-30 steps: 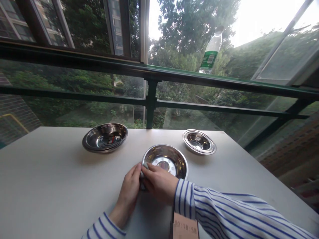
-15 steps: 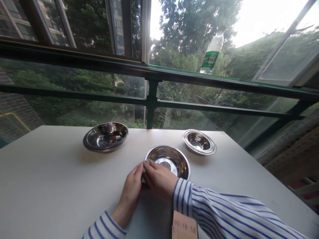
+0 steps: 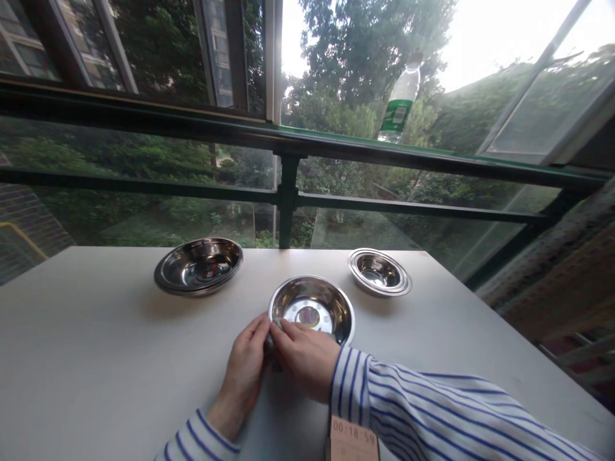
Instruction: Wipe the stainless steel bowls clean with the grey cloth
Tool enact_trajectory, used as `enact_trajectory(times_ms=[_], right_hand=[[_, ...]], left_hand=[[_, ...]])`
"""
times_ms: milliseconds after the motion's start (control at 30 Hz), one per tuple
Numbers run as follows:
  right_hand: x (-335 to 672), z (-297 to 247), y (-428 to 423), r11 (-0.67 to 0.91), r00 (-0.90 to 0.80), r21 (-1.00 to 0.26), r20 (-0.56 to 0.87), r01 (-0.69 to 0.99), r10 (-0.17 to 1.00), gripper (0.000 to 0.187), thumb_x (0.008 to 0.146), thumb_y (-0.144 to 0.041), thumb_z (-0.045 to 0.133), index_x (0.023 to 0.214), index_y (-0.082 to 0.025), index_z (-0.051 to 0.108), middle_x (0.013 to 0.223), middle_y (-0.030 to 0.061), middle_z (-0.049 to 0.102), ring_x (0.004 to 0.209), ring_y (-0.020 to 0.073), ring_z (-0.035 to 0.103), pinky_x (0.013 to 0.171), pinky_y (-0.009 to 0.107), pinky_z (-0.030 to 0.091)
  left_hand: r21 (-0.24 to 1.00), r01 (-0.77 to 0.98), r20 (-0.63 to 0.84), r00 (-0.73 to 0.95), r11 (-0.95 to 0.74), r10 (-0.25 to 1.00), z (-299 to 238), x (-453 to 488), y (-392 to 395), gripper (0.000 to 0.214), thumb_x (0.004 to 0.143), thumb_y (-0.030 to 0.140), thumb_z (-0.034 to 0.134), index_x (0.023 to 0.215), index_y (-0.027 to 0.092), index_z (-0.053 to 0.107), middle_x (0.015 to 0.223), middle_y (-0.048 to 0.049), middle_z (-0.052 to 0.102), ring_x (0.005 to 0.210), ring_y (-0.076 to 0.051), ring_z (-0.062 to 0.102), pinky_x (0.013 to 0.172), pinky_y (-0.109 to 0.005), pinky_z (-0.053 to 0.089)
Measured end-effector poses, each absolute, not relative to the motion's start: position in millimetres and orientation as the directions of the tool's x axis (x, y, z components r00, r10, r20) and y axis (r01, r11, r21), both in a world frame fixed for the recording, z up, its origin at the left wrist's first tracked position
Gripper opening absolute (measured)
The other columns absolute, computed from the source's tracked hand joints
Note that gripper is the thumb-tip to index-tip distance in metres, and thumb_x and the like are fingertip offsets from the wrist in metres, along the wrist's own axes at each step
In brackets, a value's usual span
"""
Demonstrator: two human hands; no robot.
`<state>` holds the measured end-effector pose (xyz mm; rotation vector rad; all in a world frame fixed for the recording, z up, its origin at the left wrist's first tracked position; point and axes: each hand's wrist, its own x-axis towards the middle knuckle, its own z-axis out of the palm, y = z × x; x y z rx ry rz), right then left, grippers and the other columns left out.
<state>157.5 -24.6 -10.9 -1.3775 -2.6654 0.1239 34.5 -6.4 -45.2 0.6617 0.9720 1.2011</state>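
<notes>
Steel bowl (image 3: pixel 311 310) sits mid surface (image 3: pixel 96 358), about halfway between the near and far edges. Left hand (image 3: pixel 245 368) and right hand (image 3: pixel 302 355) meet at the bowl's near rim, fingers narrow and pinched together on a small grey wad (image 3: pixel 275 324) that touches the rim. The wad is mostly hidden and what it is can't be told. Striped sleeve (image 3: pixel 432 410) runs in from the near right edge. A larger steel bowl (image 3: pixel 198 266) sits by the far edge, left; a smaller steel bowl (image 3: pixel 379 272) by the far edge, right. Both are well apart from the hands. Clear bottle (image 3: pixel 398 105) with a green label stands on the green railing (image 3: pixel 192 128) beyond the far edge.
</notes>
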Motion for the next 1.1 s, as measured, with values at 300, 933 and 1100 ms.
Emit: enact_trajectory(times_ms=[300,933,1100], right_hand=[[170,-18,-42,0.631,-0.619,-0.008,0.181,0.776,0.764,0.046,0.088,-0.018,0.044,0.131,-0.002,0.040,0.124,0.0232,0.053,0.104,0.0274,0.057,0.081,0.039,0.052],[172,-16,-41,0.574,-0.547,-0.193,0.179,0.796,0.818,0.029,0.086,-0.010,0.046,0.113,-0.003,0.051,0.122,0.0238,0.056,0.109,0.0286,0.057,0.085,0.040,0.052],[174,-16,-38,0.543,-0.517,-0.277,0.164,0.793,0.840,0.036,0.082,-0.011,0.052,0.116,-0.001,0.046,0.115,0.0231,0.060,0.107,0.0281,0.059,0.087,0.039,0.050]], left_hand=[[0.835,-0.468,-0.272,0.106,0.289,0.956,-38,35,-9,0.039,0.066,0.021,0.069,0.104,0.013,0.067,0.100,-0.0083,0.072,0.090,-0.020,0.065,0.065,-0.023,0.048],[0.805,-0.465,-0.276,0.257,0.369,0.926,-32,37,-17,0.050,0.064,0.019,0.071,0.114,0.018,0.064,0.106,-0.0092,0.070,0.096,-0.024,0.064,0.081,-0.032,0.050],[0.845,-0.452,-0.199,0.231,0.286,0.952,-38,37,-14,0.044,0.064,0.021,0.073,0.108,0.015,0.067,0.108,-0.0101,0.070,0.106,-0.025,0.060,0.095,-0.036,0.042]])
